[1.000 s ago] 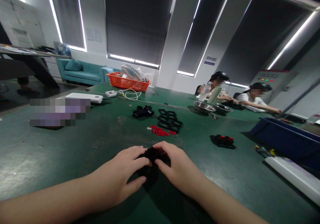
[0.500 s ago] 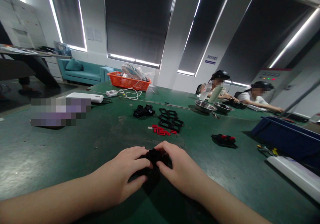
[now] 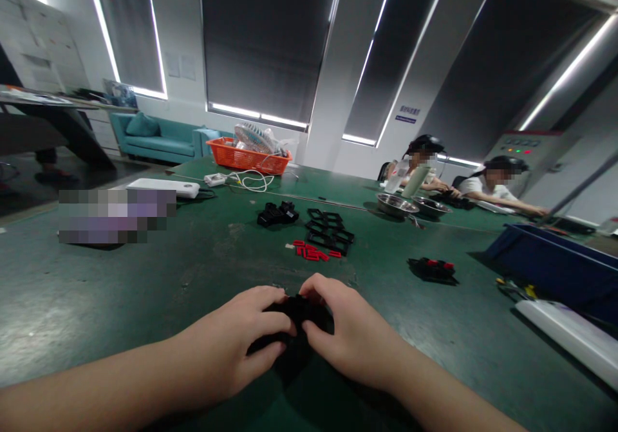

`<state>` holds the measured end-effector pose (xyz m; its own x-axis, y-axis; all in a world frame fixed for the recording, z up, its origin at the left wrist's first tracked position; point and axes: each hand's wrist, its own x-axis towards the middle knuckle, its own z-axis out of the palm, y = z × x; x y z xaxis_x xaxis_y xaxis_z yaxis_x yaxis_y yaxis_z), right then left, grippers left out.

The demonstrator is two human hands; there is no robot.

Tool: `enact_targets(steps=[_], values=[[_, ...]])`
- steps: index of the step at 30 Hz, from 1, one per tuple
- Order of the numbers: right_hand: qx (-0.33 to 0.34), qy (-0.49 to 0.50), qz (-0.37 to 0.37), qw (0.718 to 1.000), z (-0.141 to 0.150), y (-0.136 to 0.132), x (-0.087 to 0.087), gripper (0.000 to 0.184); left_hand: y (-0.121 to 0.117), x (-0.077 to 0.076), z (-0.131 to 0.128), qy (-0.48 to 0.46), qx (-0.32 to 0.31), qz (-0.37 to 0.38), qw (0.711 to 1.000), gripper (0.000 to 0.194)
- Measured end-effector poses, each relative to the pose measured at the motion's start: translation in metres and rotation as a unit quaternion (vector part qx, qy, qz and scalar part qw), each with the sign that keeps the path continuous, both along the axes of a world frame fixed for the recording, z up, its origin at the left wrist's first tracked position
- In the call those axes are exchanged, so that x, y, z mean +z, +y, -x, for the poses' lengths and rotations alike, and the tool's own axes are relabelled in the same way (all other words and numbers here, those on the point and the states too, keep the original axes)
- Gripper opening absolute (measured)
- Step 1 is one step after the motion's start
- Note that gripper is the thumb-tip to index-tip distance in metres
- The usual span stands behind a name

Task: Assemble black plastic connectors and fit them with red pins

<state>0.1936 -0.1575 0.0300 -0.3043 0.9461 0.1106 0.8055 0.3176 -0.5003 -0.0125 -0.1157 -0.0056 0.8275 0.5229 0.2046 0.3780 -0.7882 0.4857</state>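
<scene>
My left hand (image 3: 236,338) and my right hand (image 3: 347,329) meet over a small black plastic part (image 3: 299,309) resting on the green table (image 3: 120,290). Both hands have their fingers curled round it, thumbs pressing from below. Most of the part is hidden by my fingers. Farther out lie several small red pieces (image 3: 313,252), a stack of black frames (image 3: 331,229), a black clump of parts (image 3: 277,214) and a black part with red inserts (image 3: 431,270).
An orange basket (image 3: 248,159) with a fan, a white power strip (image 3: 164,188) and a white cable stand at the back. A blue bin (image 3: 555,268) and a white bar (image 3: 570,338) sit right. Two people work at the far right by metal bowls (image 3: 410,206).
My hands have drawn slightly nearer to me with the black part and closed tighter over it. Nothing else has moved.
</scene>
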Motion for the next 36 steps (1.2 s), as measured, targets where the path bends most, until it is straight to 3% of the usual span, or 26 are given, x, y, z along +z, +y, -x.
enact_targets(steps=[36], values=[[0.004, 0.004, -0.008, 1.000, -0.0013, 0.0018, -0.0037, 0.024, 0.0006, 0.0002, 0.0007, 0.003, -0.012, 0.004, 1.000, 0.028]])
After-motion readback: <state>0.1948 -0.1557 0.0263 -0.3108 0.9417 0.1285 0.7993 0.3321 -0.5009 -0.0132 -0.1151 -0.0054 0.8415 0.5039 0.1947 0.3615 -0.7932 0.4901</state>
